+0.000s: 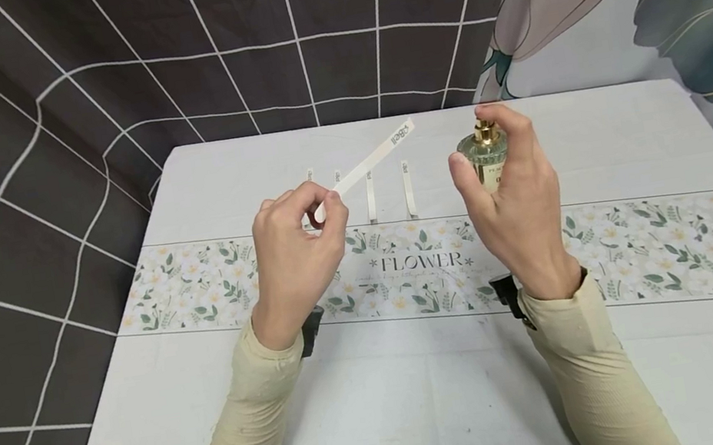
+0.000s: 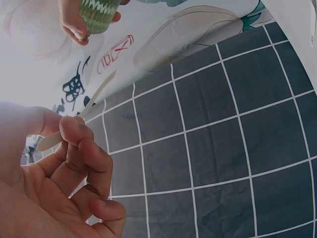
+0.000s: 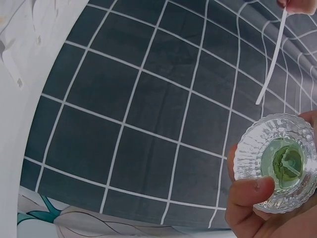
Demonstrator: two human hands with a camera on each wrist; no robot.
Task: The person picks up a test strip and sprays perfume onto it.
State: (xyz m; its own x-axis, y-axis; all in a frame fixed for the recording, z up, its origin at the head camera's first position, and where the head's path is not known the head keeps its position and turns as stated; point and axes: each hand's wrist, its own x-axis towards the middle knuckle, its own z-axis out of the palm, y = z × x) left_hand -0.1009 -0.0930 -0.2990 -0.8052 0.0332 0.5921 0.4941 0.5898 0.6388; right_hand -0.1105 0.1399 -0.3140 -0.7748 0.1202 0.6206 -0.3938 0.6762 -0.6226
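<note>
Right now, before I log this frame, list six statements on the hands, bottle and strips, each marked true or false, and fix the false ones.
1. The left hand pinches a white paper strip. True.
2. The right hand holds a glass perfume bottle, index finger on its top. True.
3. The pinched strip touches the bottle. False: a gap separates them in the head view.
4. Only two more strips show. False: four other strips lie on the white tablecloth.
5. The floral band reads "FLOWER". True.
6. Both sleeves are black. False: the sleeves are beige.
</note>
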